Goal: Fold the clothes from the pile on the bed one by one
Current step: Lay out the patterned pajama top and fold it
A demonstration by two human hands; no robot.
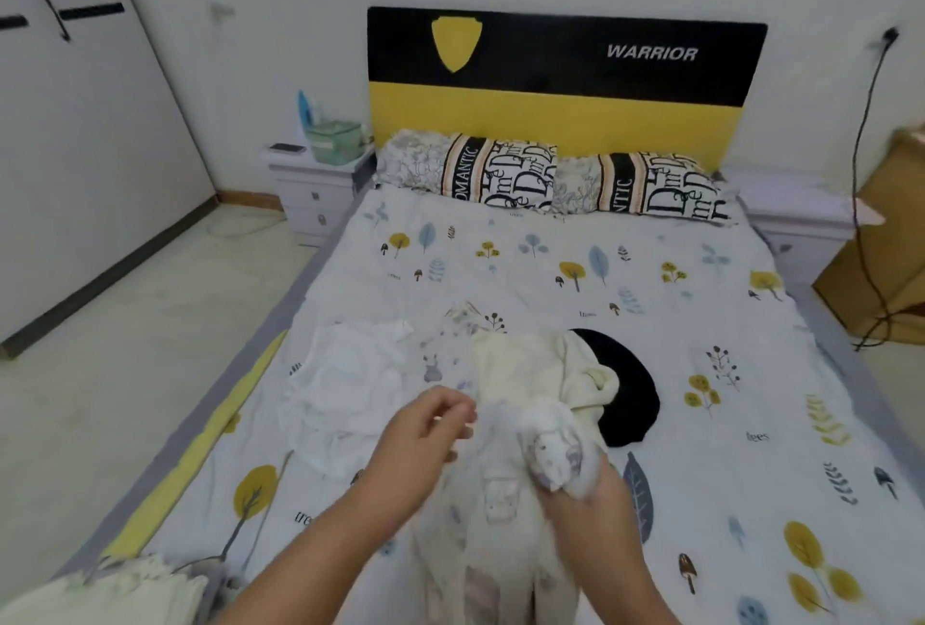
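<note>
My right hand (585,489) grips a bunched end of a pale printed garment (495,504), which hangs blurred down toward the bed's near edge. My left hand (425,429) hovers just left of that garment with fingers loosely curled, and I cannot tell whether they pinch the cloth. Behind the hands lies the pile: a cream garment (530,374) on top of a black one (625,389). A white garment (345,384) lies spread to the left on the bed (701,274).
Two patterned pillows (500,169) sit by the yellow-and-black headboard (560,73). A white nightstand (315,184) with a green box stands left of the bed. A cardboard box (881,249) and a hanging cable are on the right. Folded cream cloth (100,594) lies at bottom left.
</note>
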